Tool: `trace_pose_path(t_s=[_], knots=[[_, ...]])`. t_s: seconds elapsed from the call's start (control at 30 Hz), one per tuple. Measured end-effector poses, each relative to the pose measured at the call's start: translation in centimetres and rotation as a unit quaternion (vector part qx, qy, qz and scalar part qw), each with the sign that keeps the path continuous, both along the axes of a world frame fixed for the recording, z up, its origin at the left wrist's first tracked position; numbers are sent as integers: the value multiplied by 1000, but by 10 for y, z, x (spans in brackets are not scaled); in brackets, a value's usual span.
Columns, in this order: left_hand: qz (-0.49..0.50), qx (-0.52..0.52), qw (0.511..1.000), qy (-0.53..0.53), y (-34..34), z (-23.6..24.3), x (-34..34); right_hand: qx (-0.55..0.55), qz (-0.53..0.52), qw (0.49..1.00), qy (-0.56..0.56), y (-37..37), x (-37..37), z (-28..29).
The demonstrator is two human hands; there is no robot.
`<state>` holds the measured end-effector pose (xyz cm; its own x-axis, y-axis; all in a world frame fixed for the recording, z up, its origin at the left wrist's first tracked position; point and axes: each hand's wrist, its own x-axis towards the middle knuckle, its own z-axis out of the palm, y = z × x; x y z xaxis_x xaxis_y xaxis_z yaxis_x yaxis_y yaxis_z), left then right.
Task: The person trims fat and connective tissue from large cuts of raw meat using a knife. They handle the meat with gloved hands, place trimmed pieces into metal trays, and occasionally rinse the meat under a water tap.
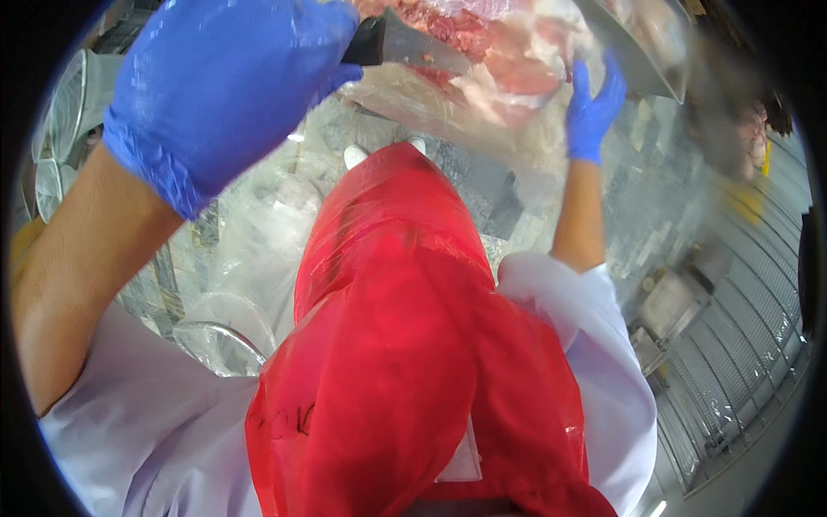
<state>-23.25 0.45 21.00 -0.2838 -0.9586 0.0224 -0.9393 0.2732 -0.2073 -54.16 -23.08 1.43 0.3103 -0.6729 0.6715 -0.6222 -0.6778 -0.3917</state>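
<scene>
High on the left, my left hand [233, 86] in a blue glove is closed around the black handle of a knife [422, 50]. The blade points right and lies against a large piece of raw meat [508, 65], pink and red with pale fat. Clear plastic film [405, 90] hangs under the near edge of the meat. My right hand [596, 108], also gloved in blue, is at the meat's right end with thumb and fingers apart. Whether its fingertips touch the meat I cannot tell. Just beyond it is the edge of a grey metal pan or tray [642, 47].
A red apron [388, 345] covers my front. Clear plastic bags [250, 250] hang below, near a curved metal rim [228, 336]. Metal containers [73, 103] stand at the far left. On the right are a wire rack [732, 345] and more meat [752, 133], blurred.
</scene>
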Motion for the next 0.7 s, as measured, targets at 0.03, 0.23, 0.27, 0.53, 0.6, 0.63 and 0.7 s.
trace_pose_path(t_s=[0.03, 0.23, 0.27, 0.53, 0.6, 0.63, 0.7], knots=[[13, 20, 1000, -3, 0, 0, -4, 143, 33, 987, -66, -10, 5, 0], [35, 57, 998, -14, -15, -38, -14, 377, 71, 880, -279, -51, 10, -51], [52, 55, 997, -17, -7, -46, -19, 448, 118, 834, -299, -52, 9, -61], [117, 24, 968, 220, 1, -140, -49, 598, 207, 722, -280, -79, -8, -97], [87, 55, 970, 218, -9, -155, -67, 636, 212, 705, -233, -86, -1, -86], [95, 76, 973, 195, -14, -159, -71, 559, 245, 774, -169, -89, -2, -83], [101, 111, 973, 175, -22, -152, -73, 558, 241, 792, -62, -118, -13, -76]])
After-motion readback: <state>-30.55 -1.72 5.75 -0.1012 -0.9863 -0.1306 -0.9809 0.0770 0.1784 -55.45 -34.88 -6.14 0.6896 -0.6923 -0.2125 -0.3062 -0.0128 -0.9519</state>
